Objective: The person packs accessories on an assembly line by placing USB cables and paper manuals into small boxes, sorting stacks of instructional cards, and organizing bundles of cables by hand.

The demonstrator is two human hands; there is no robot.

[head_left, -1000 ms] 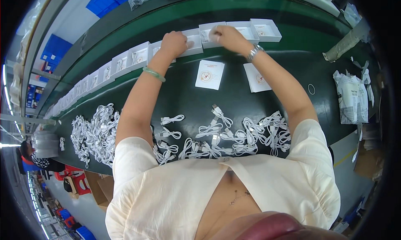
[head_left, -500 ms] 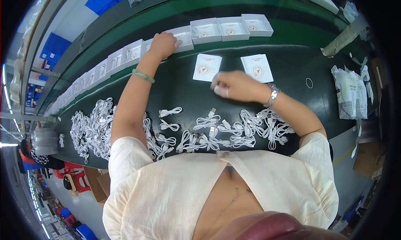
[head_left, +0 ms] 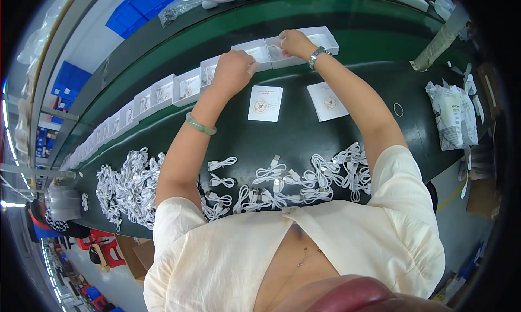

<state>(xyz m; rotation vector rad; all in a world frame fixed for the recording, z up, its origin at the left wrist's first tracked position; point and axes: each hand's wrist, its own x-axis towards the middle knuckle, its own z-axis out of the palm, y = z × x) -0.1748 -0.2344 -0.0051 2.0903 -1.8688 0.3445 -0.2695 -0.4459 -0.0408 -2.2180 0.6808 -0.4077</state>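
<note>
My left hand (head_left: 235, 72) is over the front edge of a white open box (head_left: 264, 61) in the far row, thumb toward that box. The back of the hand hides its other fingers. Further right, my right hand (head_left: 296, 43) reaches into another white open box (head_left: 297, 61), its fingers bent and drawn together. Something whitish and loop-like shows by these fingertips, too small to tell if it is held. Nearer me lie two stacks of printed white cards, a left stack (head_left: 265, 103) and a right stack (head_left: 327, 102), the latter partly behind my right forearm.
A row of white boxes (head_left: 145, 101), several with white cables inside, curves away left. Bundled white USB cables (head_left: 271, 172) lie before me; a large cable heap (head_left: 130, 184) is at left. At right are a rubber band (head_left: 398, 109) and a white plastic package (head_left: 451, 116).
My right hand has moved from beside the cards to a far box. My left hand has shifted right along the row. The boxes appear further left in view.
</note>
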